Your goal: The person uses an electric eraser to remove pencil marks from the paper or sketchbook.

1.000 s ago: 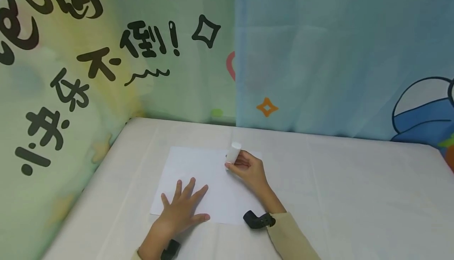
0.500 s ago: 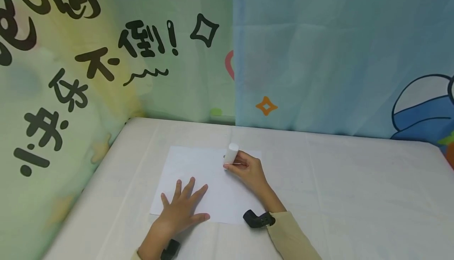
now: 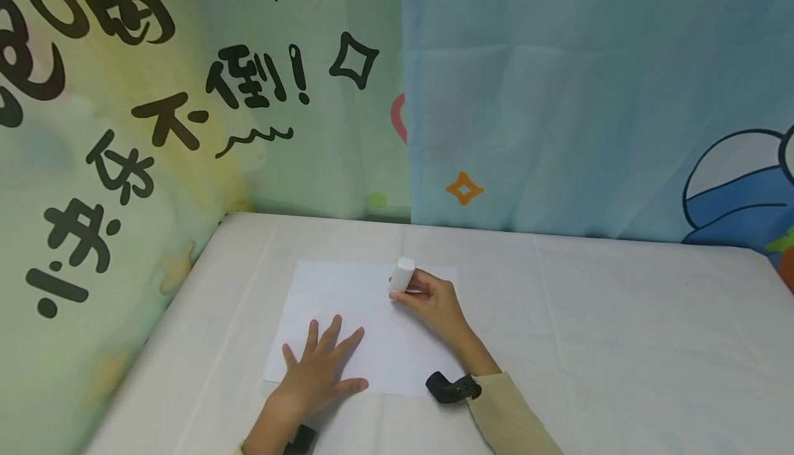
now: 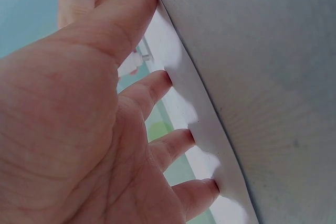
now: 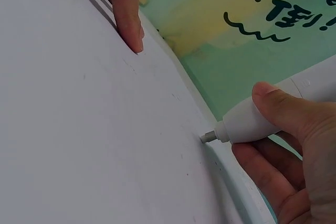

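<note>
A white sheet of paper (image 3: pixel 338 289) lies on the white-covered table. My left hand (image 3: pixel 313 376) rests flat near its lower left part, fingers spread; the left wrist view shows the fingertips (image 4: pixel 160 77) touching the sheet. Toward the upper right of the paper, my right hand (image 3: pixel 437 303) holds a thick white electric eraser (image 3: pixel 402 275) between thumb and fingers. In the right wrist view, the eraser's tapered nose (image 5: pixel 247 121) ends in a thin grey tip (image 5: pixel 208 137), right at the paper's surface. Small dark specks and faint marks dot the sheet there.
The white tablecloth (image 3: pixel 620 331) stretches far to the right of the paper. Behind the table hang a green printed cloth (image 3: pixel 347 138) with black lettering and a blue one (image 3: pixel 558 110). Black camera mounts (image 3: pixel 453 387) sit on both wrists.
My right hand, with the electric eraser, has shifted slightly left over the paper. The left hand stays in place on the sheet. The head view has tilted a little.
</note>
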`<state>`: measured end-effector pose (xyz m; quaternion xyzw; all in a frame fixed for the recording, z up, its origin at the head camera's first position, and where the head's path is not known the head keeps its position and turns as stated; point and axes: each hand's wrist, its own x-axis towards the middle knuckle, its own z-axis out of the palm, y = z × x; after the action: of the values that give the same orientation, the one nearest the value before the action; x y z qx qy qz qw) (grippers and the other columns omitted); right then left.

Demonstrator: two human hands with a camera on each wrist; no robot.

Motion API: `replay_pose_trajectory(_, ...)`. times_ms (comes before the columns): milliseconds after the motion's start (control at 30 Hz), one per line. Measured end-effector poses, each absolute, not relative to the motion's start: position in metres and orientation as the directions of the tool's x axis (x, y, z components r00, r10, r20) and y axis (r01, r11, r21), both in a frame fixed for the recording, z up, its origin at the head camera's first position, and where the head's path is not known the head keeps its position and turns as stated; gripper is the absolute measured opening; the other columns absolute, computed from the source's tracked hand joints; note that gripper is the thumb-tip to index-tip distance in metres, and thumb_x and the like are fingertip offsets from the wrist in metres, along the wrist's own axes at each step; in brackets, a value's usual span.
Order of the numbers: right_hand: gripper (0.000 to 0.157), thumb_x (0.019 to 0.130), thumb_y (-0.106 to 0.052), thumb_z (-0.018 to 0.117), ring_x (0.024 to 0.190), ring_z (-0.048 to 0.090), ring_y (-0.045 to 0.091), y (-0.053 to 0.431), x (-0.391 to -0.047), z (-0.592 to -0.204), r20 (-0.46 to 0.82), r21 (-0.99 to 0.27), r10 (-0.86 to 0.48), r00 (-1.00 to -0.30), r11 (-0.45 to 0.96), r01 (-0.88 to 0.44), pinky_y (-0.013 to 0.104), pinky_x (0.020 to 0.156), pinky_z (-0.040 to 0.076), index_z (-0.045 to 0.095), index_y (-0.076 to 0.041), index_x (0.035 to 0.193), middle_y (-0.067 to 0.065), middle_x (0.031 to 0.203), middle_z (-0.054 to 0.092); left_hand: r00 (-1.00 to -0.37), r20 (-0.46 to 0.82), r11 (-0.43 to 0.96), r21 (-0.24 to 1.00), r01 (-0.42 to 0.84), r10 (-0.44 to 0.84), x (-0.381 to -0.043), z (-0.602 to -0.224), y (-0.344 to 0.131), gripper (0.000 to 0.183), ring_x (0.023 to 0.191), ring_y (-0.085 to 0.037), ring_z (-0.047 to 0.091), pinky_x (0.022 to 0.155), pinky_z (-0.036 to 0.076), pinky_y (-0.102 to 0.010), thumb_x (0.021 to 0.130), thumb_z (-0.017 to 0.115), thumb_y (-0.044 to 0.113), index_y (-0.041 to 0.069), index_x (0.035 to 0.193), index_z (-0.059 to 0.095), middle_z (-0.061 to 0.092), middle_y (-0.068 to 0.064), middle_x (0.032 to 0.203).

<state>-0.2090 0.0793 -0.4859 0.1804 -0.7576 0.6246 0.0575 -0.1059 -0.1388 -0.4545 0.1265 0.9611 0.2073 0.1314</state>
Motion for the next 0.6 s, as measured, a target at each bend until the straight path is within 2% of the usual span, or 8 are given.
replay_pose_trajectory(300,0.034,0.079,0.002,0.078,0.086,0.073,0.031,0.0809,-0.2088,-0.4869,0.303,-0.925,-0.202,-0.931,0.172,-0.338,0.028,0.075,0.058,0.066,0.009,0.11,0.025,0.1,0.071,-0.933,-0.207,0.886,0.425,0.186,0.295,-0.1053,-0.4529,-0.1377,0.078,0.141,-0.057,0.011,0.091,0.011,-0.087,0.085,0.067,0.053,0.019,0.149,0.039,0.023,-0.021,0.159)
replay_pose_trajectory(600,0.035,0.079,0.002,0.078,0.091,0.071,0.038,0.08,-0.2079,-0.4843,0.304,-0.93,-0.209,-0.929,0.148,-0.337,0.031,0.076,0.059,0.066,0.011,0.11,0.026,0.102,0.071,-0.934,-0.204,0.885,0.427,0.185,0.294,-0.1057,-0.4531,-0.1374,0.077,0.141,-0.057,0.011,0.092,0.01,-0.087,0.085,0.067,0.053,0.019,0.149,0.039,0.023,-0.021,0.158)
